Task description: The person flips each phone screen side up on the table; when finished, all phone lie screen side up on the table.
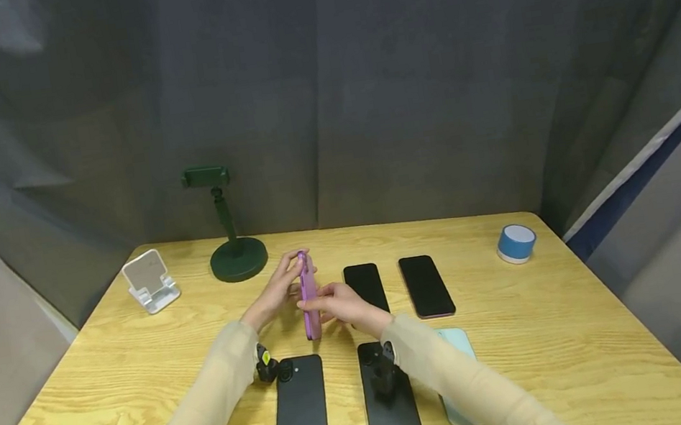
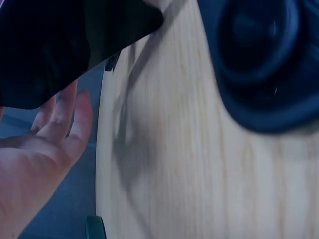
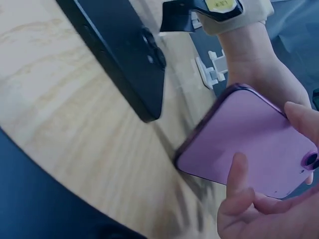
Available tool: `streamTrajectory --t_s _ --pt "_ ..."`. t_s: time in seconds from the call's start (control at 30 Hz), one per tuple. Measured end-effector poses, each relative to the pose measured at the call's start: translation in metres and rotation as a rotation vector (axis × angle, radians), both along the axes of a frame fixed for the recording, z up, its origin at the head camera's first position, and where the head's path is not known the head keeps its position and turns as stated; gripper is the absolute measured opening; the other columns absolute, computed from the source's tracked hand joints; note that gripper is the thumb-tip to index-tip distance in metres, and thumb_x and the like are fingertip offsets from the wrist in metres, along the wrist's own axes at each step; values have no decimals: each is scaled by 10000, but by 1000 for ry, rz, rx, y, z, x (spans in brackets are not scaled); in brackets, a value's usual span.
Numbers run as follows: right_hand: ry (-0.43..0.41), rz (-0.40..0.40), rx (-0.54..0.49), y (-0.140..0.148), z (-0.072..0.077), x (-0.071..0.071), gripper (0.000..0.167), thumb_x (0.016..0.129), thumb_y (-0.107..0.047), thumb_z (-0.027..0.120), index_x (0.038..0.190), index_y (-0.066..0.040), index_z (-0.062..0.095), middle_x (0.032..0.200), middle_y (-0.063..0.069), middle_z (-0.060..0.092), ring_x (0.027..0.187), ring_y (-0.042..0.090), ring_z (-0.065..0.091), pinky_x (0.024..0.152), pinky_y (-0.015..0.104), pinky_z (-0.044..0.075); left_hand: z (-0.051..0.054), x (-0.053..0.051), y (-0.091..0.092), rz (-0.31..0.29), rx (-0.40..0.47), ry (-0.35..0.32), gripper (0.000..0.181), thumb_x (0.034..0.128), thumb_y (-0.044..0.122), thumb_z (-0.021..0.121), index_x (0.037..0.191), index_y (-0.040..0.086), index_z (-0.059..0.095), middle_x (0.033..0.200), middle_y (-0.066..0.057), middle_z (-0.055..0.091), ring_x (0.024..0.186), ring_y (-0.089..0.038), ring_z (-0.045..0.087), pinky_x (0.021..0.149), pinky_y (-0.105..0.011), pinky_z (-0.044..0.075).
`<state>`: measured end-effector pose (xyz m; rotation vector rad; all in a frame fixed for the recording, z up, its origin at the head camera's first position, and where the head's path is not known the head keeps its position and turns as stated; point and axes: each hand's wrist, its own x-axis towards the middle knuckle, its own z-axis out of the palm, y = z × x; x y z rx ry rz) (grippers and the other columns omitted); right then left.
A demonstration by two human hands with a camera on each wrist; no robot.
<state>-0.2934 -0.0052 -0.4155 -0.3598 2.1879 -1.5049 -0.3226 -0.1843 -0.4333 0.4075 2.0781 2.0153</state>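
A purple smartphone (image 1: 309,295) stands on edge above the table between both hands, its dark screen (image 2: 45,50) turned to the left and its purple back (image 3: 244,144) to the right. My left hand (image 1: 279,290) holds it near the top end, with thumb and fingers about its edges. The right hand (image 1: 343,306) pinches it lower down; in the right wrist view a fingertip lies against the back. Below the hands are a black phone (image 1: 300,414), back up, and another black phone (image 1: 391,408), partly covered by the right wrist's camera.
Behind the right hand lie a screen-up phone (image 1: 366,285) and another dark-screened phone (image 1: 426,286). A light green phone (image 1: 457,341) is partly under the right sleeve. Farther back stand a white phone stand (image 1: 150,279), a green phone holder (image 1: 239,258) and a blue-and-white round object (image 1: 517,243).
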Motion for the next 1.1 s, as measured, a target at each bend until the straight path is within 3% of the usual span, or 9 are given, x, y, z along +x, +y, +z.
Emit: streamTrajectory --t_s 0.13,0.33,0.47,0.57,0.8,0.97,1.1 --pt "16 -51 -1 1 6 -2 612 855 -456 680 1237 8 568 1196 156 640 1063 330 642 957 543 457 1 0 3 1 -19 24 526 1055 366 297 1511 139 168 1440 -329 338 1160 -508 534 864 -370 511" --pt "74 -176 -32 0 10 -4 649 834 -491 693 1279 -36 569 1248 138 609 1112 336 609 970 496 465 1 -1 5 23 -44 31 512 1055 353 314 1505 135 205 1408 -296 386 1168 -434 562 987 -523 453" --pt "130 -222 -73 -1 14 -3 588 835 -464 705 1270 -79 616 1273 106 618 1088 324 628 985 498 462 2 1 7 22 -47 39 517 1051 350 338 1514 158 211 1346 -262 418 1143 -385 582 1015 -580 414" --pt "167 -238 -67 0 16 -2 497 838 -434 714 1202 -97 677 1258 91 639 1151 316 598 1015 522 435 3 4 7 26 -39 36 529 1049 327 361 1522 156 194 1365 -274 414 1153 -417 570 1016 -571 421" --pt "221 -275 -13 3 18 1 341 861 -409 700 1060 -137 751 1208 96 667 1228 315 543 1017 552 422 1 9 3 11 50 -82 634 1036 281 421 1532 45 104 1487 -261 269 1261 -461 446 978 -581 451" --pt "237 -297 -3 4 18 0 308 865 -386 704 1019 -127 765 1159 89 692 1172 297 584 997 532 444 -3 8 -1 8 34 -73 626 1024 214 466 1527 23 147 1429 -250 310 1243 -435 483 937 -539 495" --pt "238 -302 11 4 18 0 267 872 -361 701 997 -137 773 1142 84 699 1152 292 595 995 530 443 -7 9 -6 0 2 -70 615 1011 136 483 1538 86 170 1369 -310 431 1208 -395 539 957 -504 494"
